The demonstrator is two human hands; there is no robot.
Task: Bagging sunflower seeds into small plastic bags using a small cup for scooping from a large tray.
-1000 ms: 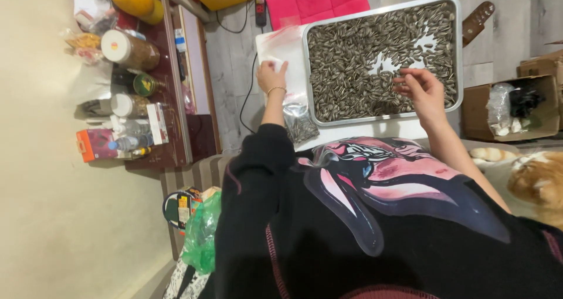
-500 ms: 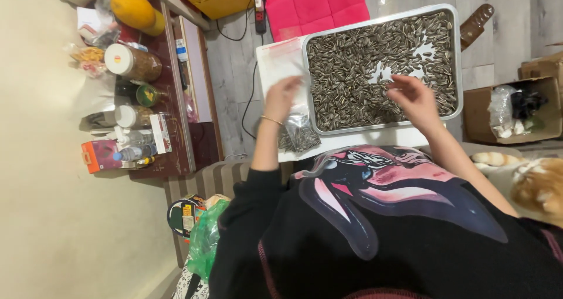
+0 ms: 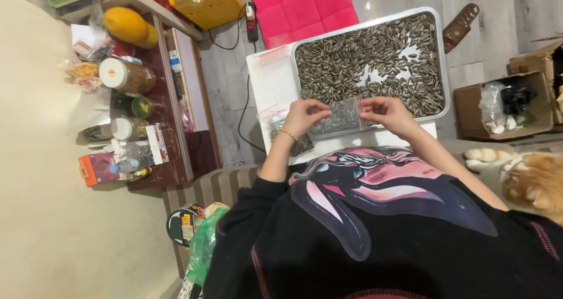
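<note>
Grey plank floor point(image 3: 516, 17), a dark wooden side table point(image 3: 170, 140) against a beige wall point(image 3: 53, 234).

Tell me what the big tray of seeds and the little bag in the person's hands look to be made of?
The tray looks like metal, probably aluminium or steel: silvery grey, with a dull sheen and a rolled rim. The little bag, held between the left hand and right hand, seems to be thin clear plastic: the seeds show through it and it glints.
</note>
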